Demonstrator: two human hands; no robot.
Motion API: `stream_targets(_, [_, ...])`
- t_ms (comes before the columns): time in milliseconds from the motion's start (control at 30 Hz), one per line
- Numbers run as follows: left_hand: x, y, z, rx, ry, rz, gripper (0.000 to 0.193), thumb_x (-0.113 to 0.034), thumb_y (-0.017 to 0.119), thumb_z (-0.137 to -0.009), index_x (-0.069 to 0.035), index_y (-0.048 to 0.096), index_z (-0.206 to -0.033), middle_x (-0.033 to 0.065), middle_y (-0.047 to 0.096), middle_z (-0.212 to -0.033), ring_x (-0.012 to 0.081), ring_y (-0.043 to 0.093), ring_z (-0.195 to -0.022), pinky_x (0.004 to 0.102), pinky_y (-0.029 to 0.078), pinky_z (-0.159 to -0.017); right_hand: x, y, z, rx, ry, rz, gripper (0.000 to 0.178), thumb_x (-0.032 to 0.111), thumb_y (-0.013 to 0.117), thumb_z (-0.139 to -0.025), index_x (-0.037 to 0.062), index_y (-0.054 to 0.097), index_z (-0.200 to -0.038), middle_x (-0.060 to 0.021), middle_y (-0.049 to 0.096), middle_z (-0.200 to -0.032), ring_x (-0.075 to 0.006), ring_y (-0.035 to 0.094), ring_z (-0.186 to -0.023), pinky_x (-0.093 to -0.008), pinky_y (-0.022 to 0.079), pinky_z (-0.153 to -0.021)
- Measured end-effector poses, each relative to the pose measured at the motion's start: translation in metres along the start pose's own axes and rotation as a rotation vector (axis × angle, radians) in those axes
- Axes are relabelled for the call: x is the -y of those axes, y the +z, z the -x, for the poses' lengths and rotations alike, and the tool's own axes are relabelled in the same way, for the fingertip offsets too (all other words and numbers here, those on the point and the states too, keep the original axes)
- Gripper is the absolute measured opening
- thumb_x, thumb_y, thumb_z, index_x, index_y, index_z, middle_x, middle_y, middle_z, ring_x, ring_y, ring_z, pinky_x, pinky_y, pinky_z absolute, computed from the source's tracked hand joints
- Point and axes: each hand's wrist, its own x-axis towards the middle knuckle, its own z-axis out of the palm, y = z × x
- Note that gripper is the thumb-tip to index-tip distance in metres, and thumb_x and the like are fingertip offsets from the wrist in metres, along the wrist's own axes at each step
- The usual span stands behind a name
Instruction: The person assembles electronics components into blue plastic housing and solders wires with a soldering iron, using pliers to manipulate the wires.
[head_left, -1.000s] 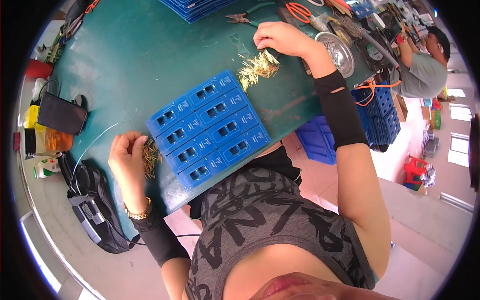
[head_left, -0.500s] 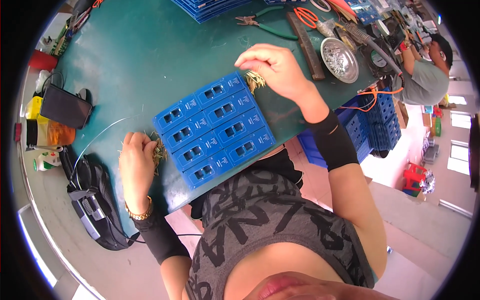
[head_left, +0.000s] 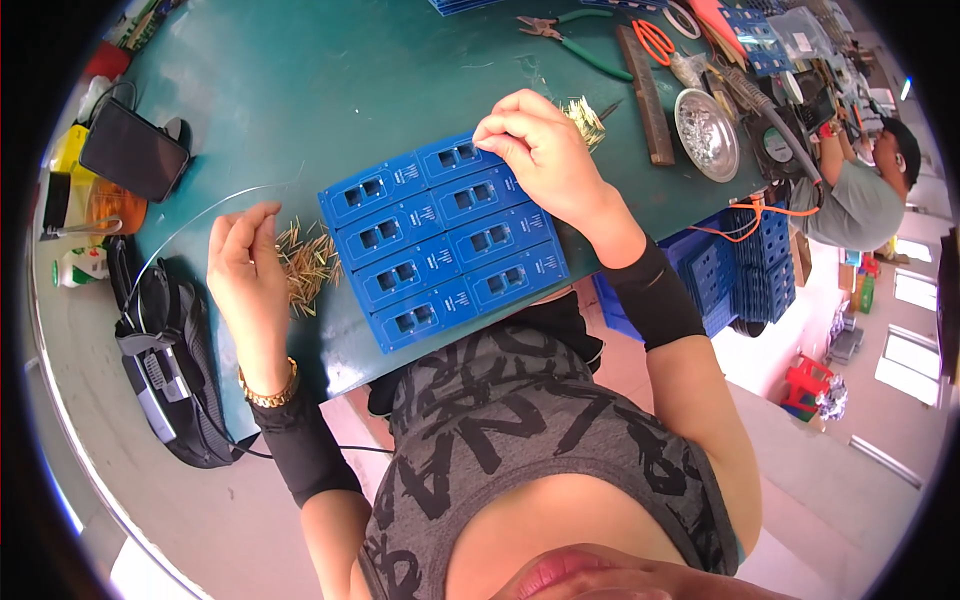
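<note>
Clearly, our main worry is the blue board panel (head_left: 445, 240), which lies flat on the green table (head_left: 250, 110) between our hands, its lower side close to the table edge. If our right hand (head_left: 548, 165) presses or drags on its far right corner, the panel could swing round and slide toward our lap. A sideways push could also run it into the left heap of brass-coloured pins (head_left: 310, 262), just beside its left side, and scatter them. Those pins are loose, thin and crossed over one another, so a quick sweep of our left hand (head_left: 248, 275) might carry several off at once. The right heap of pins (head_left: 584, 122) lies just past our right knuckles, where a backward brush could spread it. We also judge that the pale strand (head_left: 205, 215) arching beyond our left fingers could snag on them.

As for the grip, our right thumb and fingertips come close together, narrowly parted at most, over the panel's far right cutouts; we cannot tell whether they touch it or pinch a pin. Our left fingers are bent, thumb near forefinger, with only a narrow gap, raised beside the left heap. Whether anything sits between them, we cannot tell.
</note>
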Motion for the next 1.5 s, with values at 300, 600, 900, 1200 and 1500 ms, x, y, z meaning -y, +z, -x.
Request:
stream_targets(300, [-0.005,0.006,0.006,0.063,-0.145,0.154,0.011,-0.002,0.070,-0.086,-0.002,0.071,-0.098,0.0044,0.062,-0.081,0.0104,0.057,-0.066,0.0239,0.046,-0.061,0.000,0.002,-0.002,-0.008,-0.029,0.135,0.005,0.009,0.067,-0.086,0.0065,0.070,-0.090,-0.0069,0.059,-0.091,-0.0263,0.063,-0.081,-0.0363,0.052,-0.072])
stream_targets(600, [-0.008,0.005,0.002,0.021,-0.031,0.055,0.011,-0.002,0.071,-0.085,-0.002,0.072,-0.096,0.0052,0.064,-0.083,0.0111,0.060,-0.068,0.0243,0.048,-0.063,-0.005,0.001,-0.005,-0.010,-0.259,0.255,0.007,0.008,0.071,-0.081,0.0076,0.070,-0.088,-0.0041,0.061,-0.086,-0.0241,0.063,-0.081,-0.0350,0.052,-0.070])
stream_targets(900, [-0.004,0.003,0.004,0.057,-0.019,0.125,0.013,-0.003,0.068,-0.089,-0.003,0.071,-0.101,0.0038,0.064,-0.090,0.0100,0.061,-0.079,0.0219,0.047,-0.068,-0.005,-0.012,0.008,0.065,-0.324,0.484,0.011,0.012,0.068,-0.085,0.0114,0.074,-0.095,-0.0034,0.063,-0.090,-0.0225,0.062,-0.080,-0.0330,0.052,-0.066])
stream_targets(1200, [-0.009,0.012,0.014,0.048,-0.156,0.411,0.026,0.003,0.061,-0.094,-0.001,0.064,-0.119,0.0005,0.061,-0.094,0.0054,0.056,-0.081,0.0195,0.047,-0.073,-0.073,-0.072,-0.011,-0.043,0.200,0.415,0.014,0.014,0.074,-0.080,0.0060,0.073,-0.091,-0.0094,0.063,-0.086,-0.0257,0.064,-0.080,-0.0342,0.050,-0.075])
stream_targets(1500, [-0.025,0.034,-0.002,0.182,0.007,0.441,0.015,0.002,0.062,-0.088,-0.001,0.066,-0.102,0.0027,0.059,-0.084,0.0079,0.051,-0.063,0.0227,0.044,-0.059,-0.067,-0.063,-0.012,0.112,0.179,0.646,0.008,0.014,0.058,-0.091,0.0071,0.061,-0.095,-0.0129,0.062,-0.094,-0.0356,0.063,-0.090,-0.0449,0.050,-0.077])
